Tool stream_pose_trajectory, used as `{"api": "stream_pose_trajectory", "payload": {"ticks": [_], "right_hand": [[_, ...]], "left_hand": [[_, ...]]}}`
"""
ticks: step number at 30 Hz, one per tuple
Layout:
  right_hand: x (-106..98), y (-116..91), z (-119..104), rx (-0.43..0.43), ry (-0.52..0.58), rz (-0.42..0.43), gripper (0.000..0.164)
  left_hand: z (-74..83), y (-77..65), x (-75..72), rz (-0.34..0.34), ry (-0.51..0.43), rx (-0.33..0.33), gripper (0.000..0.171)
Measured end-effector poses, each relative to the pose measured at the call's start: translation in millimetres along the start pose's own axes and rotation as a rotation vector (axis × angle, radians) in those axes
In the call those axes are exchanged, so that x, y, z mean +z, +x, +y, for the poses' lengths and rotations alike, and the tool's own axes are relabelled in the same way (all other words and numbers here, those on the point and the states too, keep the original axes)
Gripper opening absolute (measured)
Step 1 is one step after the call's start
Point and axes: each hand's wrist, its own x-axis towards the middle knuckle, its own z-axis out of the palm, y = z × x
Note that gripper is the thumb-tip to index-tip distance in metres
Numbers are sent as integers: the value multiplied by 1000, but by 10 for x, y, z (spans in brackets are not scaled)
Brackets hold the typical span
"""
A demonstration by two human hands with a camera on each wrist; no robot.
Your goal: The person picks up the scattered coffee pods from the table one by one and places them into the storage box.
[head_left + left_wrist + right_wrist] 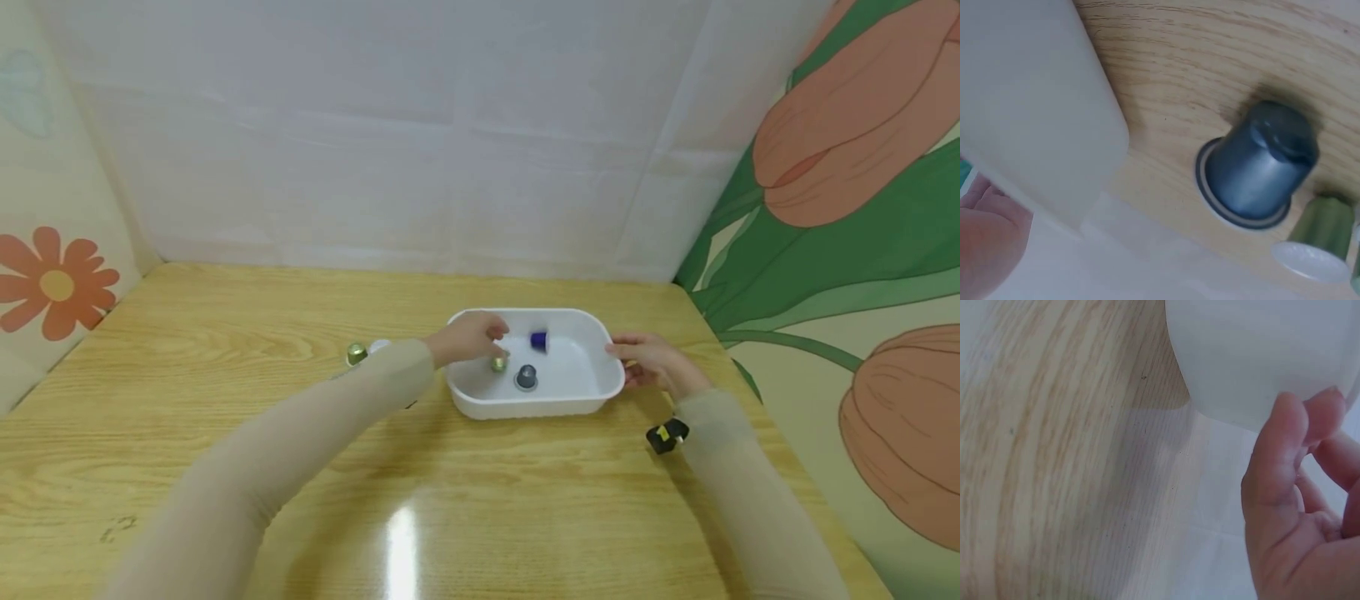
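A white oblong tub (536,408) stands on the table. Inside it lie a purple coffee capsule (539,341), a grey coffee capsule (527,377) and a green coffee capsule (499,364). My left hand (468,337) reaches over the tub's left rim, thumb and fingers apart just above the green capsule. At the tub's right end, my right hand (648,360) holds the rim, thumb on top and fingers lower on the outside; the right wrist view shows its fingers (1285,437) at the tub wall.
Left of the tub, a green-gold capsule (356,354) stands on the wooden table (480,500), partly behind the left sleeve. The left wrist view shows a dark blue capsule (1260,165) and a green capsule (1322,234) outside the tub. A white sheet (450,150) hangs behind.
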Motion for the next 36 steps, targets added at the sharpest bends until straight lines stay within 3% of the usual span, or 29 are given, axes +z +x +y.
{"api": "stream_pose_trajectory", "payload": {"ticks": [8, 16, 23, 28, 36], "right_hand": [[-100, 72, 78, -61, 40, -60, 58], [-32, -1, 19, -11, -20, -1, 58], [-29, 9, 22, -9, -16, -13, 57], [-18, 16, 27, -10, 1, -5, 56], [-4, 4, 11, -13, -34, 1, 57]], "left_hand": [[-33, -270, -199, 32, -156, 60, 45], [-92, -529, -330, 46, -171, 60, 42], [-200, -744, -400, 80, -177, 57, 41], [-306, -839, -435, 104, -171, 77, 38], [-413, -976, -476, 98, -171, 51, 43]]}}
